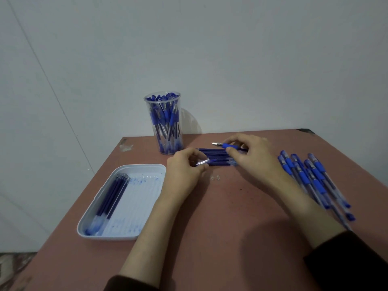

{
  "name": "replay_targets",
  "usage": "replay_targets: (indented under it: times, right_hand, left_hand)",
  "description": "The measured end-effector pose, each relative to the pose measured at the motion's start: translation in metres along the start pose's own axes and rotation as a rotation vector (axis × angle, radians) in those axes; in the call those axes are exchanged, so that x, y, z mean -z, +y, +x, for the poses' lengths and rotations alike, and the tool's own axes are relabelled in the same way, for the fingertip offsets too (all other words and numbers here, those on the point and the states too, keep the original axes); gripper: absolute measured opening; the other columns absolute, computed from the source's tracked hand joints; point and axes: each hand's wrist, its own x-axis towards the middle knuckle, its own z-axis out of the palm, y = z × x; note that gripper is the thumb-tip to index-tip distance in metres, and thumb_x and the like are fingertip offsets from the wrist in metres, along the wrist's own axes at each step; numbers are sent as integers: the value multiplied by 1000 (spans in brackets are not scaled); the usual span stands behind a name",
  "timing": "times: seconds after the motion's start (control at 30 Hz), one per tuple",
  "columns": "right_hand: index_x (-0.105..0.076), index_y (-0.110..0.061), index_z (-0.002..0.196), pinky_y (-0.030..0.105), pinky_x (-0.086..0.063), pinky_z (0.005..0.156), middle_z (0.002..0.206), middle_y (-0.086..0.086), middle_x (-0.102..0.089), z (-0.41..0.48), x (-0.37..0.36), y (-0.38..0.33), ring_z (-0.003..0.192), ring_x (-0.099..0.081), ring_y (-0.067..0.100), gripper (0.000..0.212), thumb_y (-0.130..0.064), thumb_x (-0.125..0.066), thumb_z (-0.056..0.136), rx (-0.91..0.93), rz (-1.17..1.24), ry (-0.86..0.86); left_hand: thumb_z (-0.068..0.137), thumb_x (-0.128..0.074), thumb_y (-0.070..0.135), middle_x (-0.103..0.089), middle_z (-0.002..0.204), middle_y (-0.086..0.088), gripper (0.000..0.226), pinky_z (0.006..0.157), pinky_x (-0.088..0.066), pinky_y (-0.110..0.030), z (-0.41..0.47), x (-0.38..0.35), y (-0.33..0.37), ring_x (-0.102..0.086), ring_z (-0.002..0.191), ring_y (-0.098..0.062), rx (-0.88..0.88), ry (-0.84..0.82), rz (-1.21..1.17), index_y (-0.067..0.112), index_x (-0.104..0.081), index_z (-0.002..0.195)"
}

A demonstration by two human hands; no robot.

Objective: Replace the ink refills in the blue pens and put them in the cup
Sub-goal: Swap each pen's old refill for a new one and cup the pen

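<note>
Cup (147, 114) full of blue pens (168, 116), white tray (142, 196) left of cup holding refills (113, 196), left hand (182, 173) grip pinching a refill (204, 162) by cup, right hand (249, 156) grip pinching a pen (230, 146) right of cup

Cup (162, 122): clear glossy plastic, smooth. Tray (138, 165): white plastic, smooth, slight sheen, blue ink smears. Table (231, 206): reddish-brown, matt, speckled, chipped at far corners. Loose pens (303, 175): transparent plastic barrels, blue matt rubbery-looking grips. Held pen (230, 146): shiny metal tip. Refill bundle (218, 157), held refill (204, 162): thin translucent plastic tubes. Sleeve (346, 261): dark matt cloth. Wall (231, 59): matt, plain.
</note>
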Motion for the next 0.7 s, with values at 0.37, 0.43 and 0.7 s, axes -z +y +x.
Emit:
replay_targets:
  times: [0.37, 0.43, 0.7]
  right_hand:
    - [-68, -30, 89, 26, -28, 73, 78, -17, -61, -6, 2, -6, 80, -45, 5, 17, -18, -59, 80, 196, -139, -20]
    - [-69, -29, 90, 27, -30, 75, 80, -15, -63, -6, 2, -5, 80, -45, 7, 17, -19, -59, 81, 203, -164, -31]
    - [-71, -28, 95, 22, -23, 72, 82, -15, -61, -8, 1, -9, 82, -44, 8, 17, -22, -60, 84, 224, -180, -81]
  left_hand:
    - [77, -74, 5, -59, 72, 12, 13, 59, -37, 3, 2, 4, 0, -52, 64, 10, 44, 93, -5, 14, -70, 86]
    - [77, -74, 5, -59, 71, 13, 13, 60, -38, 2, 1, 4, 1, -53, 64, 8, 36, 90, -16, 14, -70, 86]
    - [77, -75, 6, -60, 68, 19, 14, 62, -38, 1, -1, 2, 2, -55, 63, 8, -8, 46, -31, 16, -73, 86]
